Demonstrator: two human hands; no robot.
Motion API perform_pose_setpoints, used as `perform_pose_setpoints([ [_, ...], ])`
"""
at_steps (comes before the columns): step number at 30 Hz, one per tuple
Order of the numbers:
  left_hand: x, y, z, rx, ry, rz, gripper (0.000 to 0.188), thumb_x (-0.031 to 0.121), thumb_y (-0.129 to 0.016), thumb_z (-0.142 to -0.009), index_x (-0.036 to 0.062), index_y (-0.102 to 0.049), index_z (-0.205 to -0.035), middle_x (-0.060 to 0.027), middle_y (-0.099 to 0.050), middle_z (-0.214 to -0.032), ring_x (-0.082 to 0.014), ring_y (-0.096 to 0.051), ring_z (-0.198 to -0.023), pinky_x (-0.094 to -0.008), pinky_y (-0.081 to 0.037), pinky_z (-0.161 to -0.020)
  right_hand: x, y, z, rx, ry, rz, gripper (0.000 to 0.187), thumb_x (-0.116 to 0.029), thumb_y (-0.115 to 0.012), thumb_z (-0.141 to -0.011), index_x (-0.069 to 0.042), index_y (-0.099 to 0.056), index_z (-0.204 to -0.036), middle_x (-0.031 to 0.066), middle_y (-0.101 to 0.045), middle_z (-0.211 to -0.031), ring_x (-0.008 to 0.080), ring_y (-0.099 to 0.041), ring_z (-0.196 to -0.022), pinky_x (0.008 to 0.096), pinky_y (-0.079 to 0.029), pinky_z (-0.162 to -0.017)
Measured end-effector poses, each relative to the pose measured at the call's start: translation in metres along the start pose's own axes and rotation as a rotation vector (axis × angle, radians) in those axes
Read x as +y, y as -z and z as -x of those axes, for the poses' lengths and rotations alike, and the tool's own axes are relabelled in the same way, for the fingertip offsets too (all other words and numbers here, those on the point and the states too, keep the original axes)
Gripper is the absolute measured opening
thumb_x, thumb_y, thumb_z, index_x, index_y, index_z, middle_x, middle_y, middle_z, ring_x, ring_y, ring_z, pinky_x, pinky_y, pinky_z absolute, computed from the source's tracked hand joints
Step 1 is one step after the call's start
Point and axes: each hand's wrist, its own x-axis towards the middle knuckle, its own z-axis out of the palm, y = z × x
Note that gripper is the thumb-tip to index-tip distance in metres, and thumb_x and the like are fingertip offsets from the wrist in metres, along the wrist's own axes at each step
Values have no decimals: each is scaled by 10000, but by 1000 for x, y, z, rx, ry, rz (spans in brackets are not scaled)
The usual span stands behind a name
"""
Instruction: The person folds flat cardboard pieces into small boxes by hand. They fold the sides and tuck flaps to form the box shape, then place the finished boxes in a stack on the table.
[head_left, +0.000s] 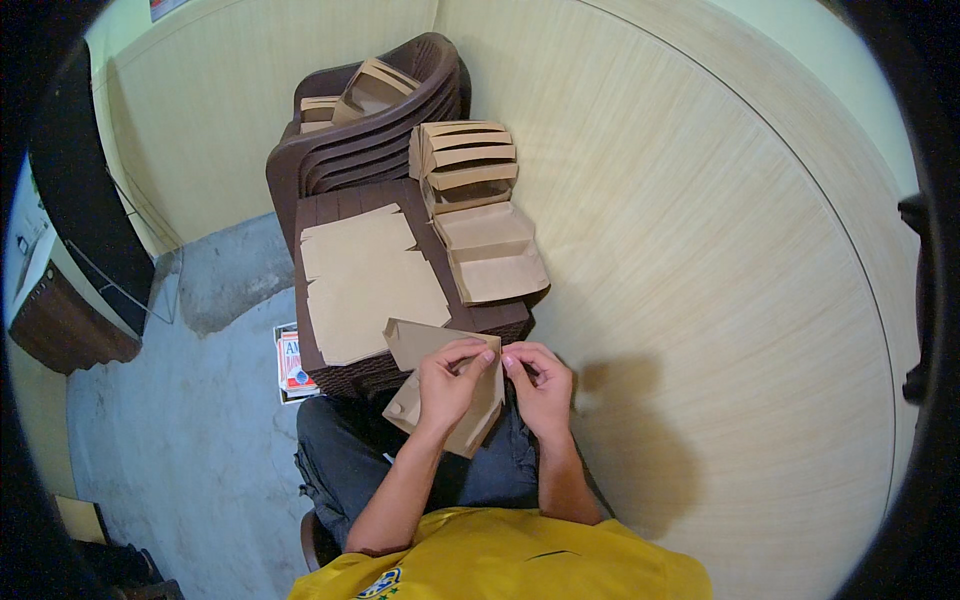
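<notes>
A partly folded brown cardboard box (415, 343) rests over my lap, its lid part leaning against the near edge of the table. My left hand (450, 385) lies across the box, thumb and fingers pinching its wall near the right corner. At that same corner my right hand (540, 385) is closed, thumb against fingertips, on the box's edge. Beyond my hands, flat cardboard blanks (375, 285) with slit edges lie on the dark brown table. To their right sits an open folded box (490, 250), with several nested boxes (465, 160) behind it.
Stacked brown chairs (370, 150) stand behind the table (425, 240), holding more cardboard boxes (375, 90). A wooden wall (720, 250) runs close along my right. On the floor left of the table is a printed box (293, 365). A dark cabinet (75, 310) stands far left.
</notes>
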Motion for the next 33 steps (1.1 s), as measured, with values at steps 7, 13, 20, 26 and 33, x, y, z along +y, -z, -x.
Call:
perform_pose_setpoints([
  [7,-2,0,7,-31,99,116,177,80,-847,-939,-26,-824,-1079,-109,-795,-1063,-170,-720,-1007,-309,-553,-930,-9,-8,2,101,-48,38,165,-36,-814,-945,14,-742,-1085,115,-762,-1040,201,-742,-985,346,-621,-893],
  [13,-2,2,13,-21,224,168,176,108,-868,-934,-10,-824,-1057,-57,-804,-996,-125,-715,-922,-298,-565,-858,1,-5,-2,184,-172,-83,229,80,-755,-974,-34,-612,-1112,65,-728,-978,107,-691,-923,261,-573,-833],
  [20,-4,1,13,-94,288,106,158,92,-840,-957,-27,-810,-1056,-56,-794,-994,-93,-681,-902,-265,-545,-813,9,-9,4,245,-191,-179,297,82,-760,-974,-68,-505,-940,74,-723,-924,101,-674,-871,252,-555,-821],
  [26,-2,5,8,-175,375,174,154,92,-837,-952,-26,-810,-1047,-52,-790,-985,-110,-672,-909,-286,-536,-838,6,-18,12,289,-89,-90,333,70,-762,-981,-57,-472,-876,115,-732,-946,124,-680,-897,271,-562,-830],
  [33,-7,7,6,-210,449,132,153,87,-837,-951,-27,-812,-1050,-60,-796,-983,-115,-680,-909,-284,-541,-846,6,-20,16,359,38,35,341,42,-751,-1003,-35,-456,-850,147,-737,-978,137,-684,-915,282,-559,-834],
])
